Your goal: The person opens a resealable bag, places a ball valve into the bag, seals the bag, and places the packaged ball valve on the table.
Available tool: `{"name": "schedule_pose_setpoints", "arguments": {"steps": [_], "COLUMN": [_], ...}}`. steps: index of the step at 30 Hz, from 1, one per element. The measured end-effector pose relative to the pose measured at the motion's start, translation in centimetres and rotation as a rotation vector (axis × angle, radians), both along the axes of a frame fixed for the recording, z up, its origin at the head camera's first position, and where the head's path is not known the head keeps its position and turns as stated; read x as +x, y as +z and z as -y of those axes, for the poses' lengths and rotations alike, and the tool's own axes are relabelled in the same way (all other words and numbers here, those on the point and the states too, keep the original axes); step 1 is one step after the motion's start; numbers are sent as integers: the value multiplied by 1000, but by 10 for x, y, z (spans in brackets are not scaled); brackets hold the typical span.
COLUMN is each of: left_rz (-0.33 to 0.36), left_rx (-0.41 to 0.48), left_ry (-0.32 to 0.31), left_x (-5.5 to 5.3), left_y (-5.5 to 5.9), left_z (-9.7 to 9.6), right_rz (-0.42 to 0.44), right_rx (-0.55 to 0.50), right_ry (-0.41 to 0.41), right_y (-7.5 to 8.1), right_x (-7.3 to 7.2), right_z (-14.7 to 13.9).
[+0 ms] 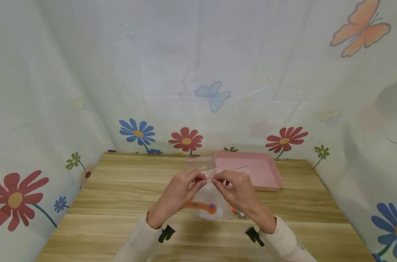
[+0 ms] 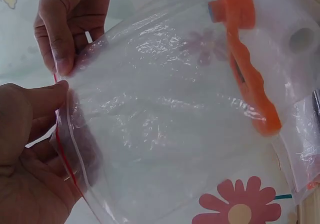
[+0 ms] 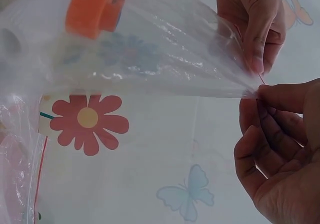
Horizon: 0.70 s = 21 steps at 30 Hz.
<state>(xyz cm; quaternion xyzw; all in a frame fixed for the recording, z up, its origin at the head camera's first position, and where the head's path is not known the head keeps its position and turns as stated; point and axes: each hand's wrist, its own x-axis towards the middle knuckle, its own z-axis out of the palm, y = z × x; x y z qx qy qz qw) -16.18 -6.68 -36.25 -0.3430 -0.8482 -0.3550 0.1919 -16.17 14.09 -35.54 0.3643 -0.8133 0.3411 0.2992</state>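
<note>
Both hands hold up a clear zip-lock bag (image 2: 145,114) by its red-lined top edge. My left hand (image 1: 182,189) pinches the seal between thumb and fingers. Right beside it, my right hand (image 1: 239,191) pinches the same edge, thumb and index fingertip at the bag's corner in the right wrist view. Low in the bag lies an orange wavy-handled object (image 2: 252,84) with a round, drum-like end; a blue spot (image 1: 212,206) shows on that end in the head view. A white roll-like thing with a round hole (image 2: 302,39) shows near it in the left wrist view.
A shallow pink tray (image 1: 273,171) stands at the back right of the wooden table (image 1: 126,203). Another clear bag (image 1: 198,162) lies left of the tray. A further red-lined bag (image 3: 30,174) shows in the right wrist view. Behind hangs a flower-printed curtain (image 1: 159,72).
</note>
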Motion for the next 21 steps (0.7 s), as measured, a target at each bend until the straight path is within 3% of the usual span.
{"name": "schedule_pose_setpoints", "arguments": {"steps": [9,15,21], "left_rz": [10,25,-28], "left_rx": [-36,-27,-44], "left_ry": [30,15,4], "left_x": [1,1,1], "left_y": [1,1,-2], "left_z": [8,7,6], "right_rz": [0,3,-9], "right_rx": [-6,-8,-13], "right_ry": [-15,-19,7], "right_y": [0,0,-1], "right_x": [1,2,3], "right_z": [-3,-3,-2]}}
